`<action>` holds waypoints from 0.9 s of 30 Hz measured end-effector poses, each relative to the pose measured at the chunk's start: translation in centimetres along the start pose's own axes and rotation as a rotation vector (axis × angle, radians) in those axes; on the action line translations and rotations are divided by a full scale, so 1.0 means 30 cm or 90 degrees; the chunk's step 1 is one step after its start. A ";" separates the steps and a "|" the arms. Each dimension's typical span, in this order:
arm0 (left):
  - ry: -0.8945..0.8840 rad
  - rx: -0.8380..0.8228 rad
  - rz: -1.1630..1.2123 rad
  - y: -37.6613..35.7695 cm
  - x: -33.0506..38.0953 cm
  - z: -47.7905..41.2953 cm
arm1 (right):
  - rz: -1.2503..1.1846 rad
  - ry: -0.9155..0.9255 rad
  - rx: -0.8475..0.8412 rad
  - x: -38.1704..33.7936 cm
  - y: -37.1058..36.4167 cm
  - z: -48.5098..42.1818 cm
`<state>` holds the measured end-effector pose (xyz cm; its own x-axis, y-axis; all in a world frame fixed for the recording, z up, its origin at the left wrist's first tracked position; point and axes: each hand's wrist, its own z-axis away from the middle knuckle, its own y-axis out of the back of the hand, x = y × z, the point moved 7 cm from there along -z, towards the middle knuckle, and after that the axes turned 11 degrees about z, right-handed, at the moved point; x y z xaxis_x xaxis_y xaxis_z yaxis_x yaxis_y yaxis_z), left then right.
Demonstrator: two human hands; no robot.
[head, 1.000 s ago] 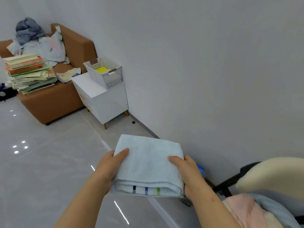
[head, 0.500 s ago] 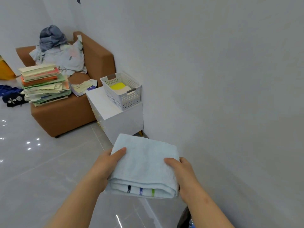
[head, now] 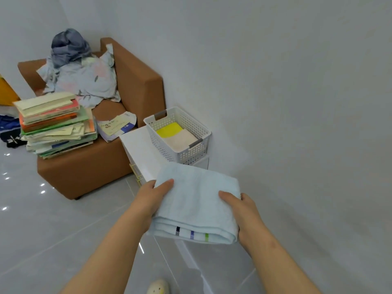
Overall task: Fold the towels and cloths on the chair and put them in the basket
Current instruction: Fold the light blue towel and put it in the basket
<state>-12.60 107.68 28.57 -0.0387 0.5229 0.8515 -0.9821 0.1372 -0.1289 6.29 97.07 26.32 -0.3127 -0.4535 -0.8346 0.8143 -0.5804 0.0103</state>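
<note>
At the left of the frame, a slanting stack of paper-covered books (head: pixel 55 122) sits on a boxy brown sofa (head: pixel 137 85), with crumpled fabric (head: pixel 80 75) heaped behind. At mid-frame a white perforated plastic basket (head: pixel 186 153) stands on a glossy white cabinet (head: pixel 137 149), holding a flat yellow cloth (head: pixel 168 129) and a cream cloth (head: pixel 180 140). Just below it, the left hand (head: pixel 151 198) grips one side of the folded pale-blue terry towel (head: pixel 197 200), thumb on top. The right hand (head: pixel 246 213) grips the other side.
</note>
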 end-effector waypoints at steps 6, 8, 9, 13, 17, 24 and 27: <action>0.013 -0.032 -0.054 0.042 0.210 -0.369 | -0.039 -0.023 0.046 -0.148 -0.214 -0.234; 0.027 -0.046 -0.074 0.032 0.251 -0.470 | -0.045 -0.026 0.062 -0.193 -0.252 -0.303; 0.032 -0.053 -0.081 0.023 0.270 -0.521 | -0.047 -0.026 0.068 -0.216 -0.269 -0.341; 0.042 -0.054 -0.098 -0.021 0.360 -0.742 | -0.062 -0.036 0.066 -0.309 -0.345 -0.532; 0.035 -0.043 -0.103 -0.080 0.452 -0.955 | -0.063 -0.045 0.069 -0.410 -0.401 -0.742; 0.087 -0.028 -0.125 -0.092 0.520 -1.228 | -0.036 -0.088 0.059 -0.501 -0.505 -1.000; 0.116 -0.020 -0.135 -0.078 0.521 -1.344 | -0.019 -0.104 0.061 -0.510 -0.548 -1.090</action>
<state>-3.48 149.46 21.69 0.2032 0.6217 0.7564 -0.9586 0.2837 0.0244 13.69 135.67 20.91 -0.4178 -0.5345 -0.7347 0.7556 -0.6534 0.0457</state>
